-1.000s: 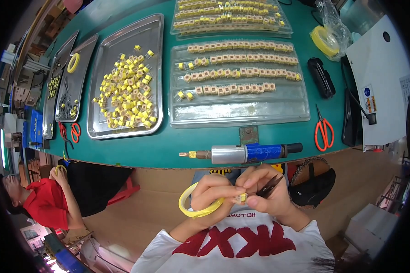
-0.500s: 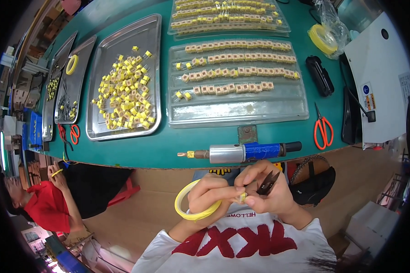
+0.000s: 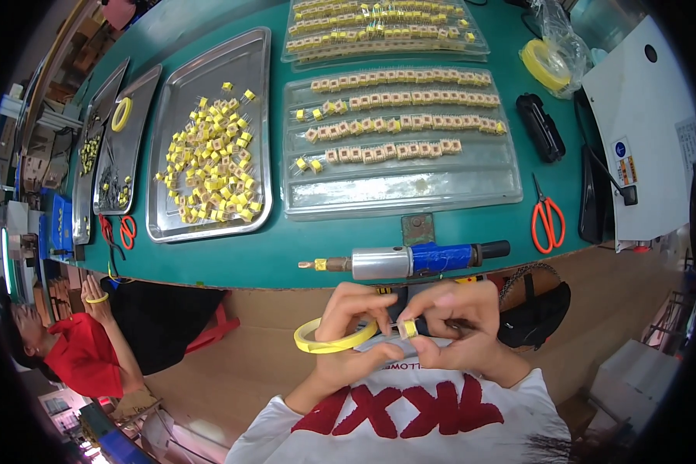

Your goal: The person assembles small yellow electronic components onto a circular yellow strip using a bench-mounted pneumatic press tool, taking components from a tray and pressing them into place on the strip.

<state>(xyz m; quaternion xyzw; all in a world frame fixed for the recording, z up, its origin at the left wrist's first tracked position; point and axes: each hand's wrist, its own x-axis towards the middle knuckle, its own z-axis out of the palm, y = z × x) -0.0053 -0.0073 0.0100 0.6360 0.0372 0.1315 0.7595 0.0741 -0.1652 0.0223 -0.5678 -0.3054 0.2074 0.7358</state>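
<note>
At the lower centre of the frame, the right hand [image 3: 468,325] pinches a small yellow-and-pale square block component [image 3: 409,329] between thumb and fingers, with a dark slim tool [image 3: 462,325] partly hidden in its palm. The left hand [image 3: 356,329], fingers curled, is just left of the component; whether it grips anything there I cannot tell. A flat ring of yellow tape [image 3: 306,334] loops around it. Above lies a green table [image 3: 309,236], bearing a silver-and-blue cylindrical tool [image 3: 383,263] near its edge. At upper left, a rectangular silver metal tray [image 3: 240,62] holds a loose heap of similar blocks [image 3: 213,158]; at upper centre, a clear plastic tray [image 3: 441,185] carries rows of them. Orange-handled metal scissors [image 3: 547,226] lie at right
</note>
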